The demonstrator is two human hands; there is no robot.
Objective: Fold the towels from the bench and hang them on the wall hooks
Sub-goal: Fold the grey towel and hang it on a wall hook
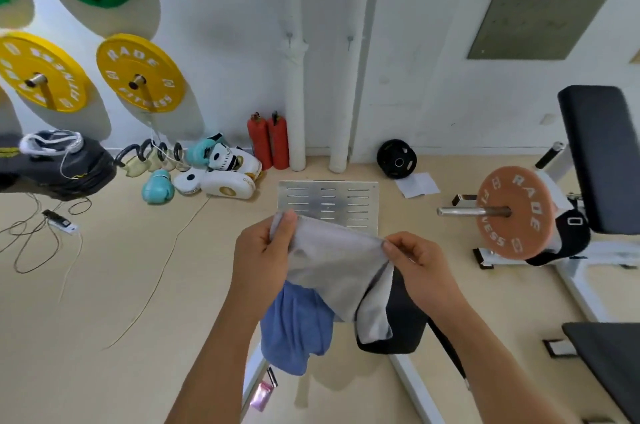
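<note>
The beige floor (104,285) is lying below a white wall (225,43) where yellow weight plates (140,72) are hanging, and a black padded bench (398,319) is standing under the hands. The left hand (263,250) and the right hand (419,261) are each pinching one top corner of the light grey cloth towel (332,261) — it is hanging spread between them, above a blue towel (294,330) which is draping over the bench.

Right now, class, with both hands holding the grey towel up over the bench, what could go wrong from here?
1. The left hand and right hand pinch only the grey towel at its top corners, so a corner may slip and spoil the fold.
2. The blue towel hangs off the bench pad edge and could slide to the floor.
3. Cables trail on the floor, a possible trip hazard.
</note>
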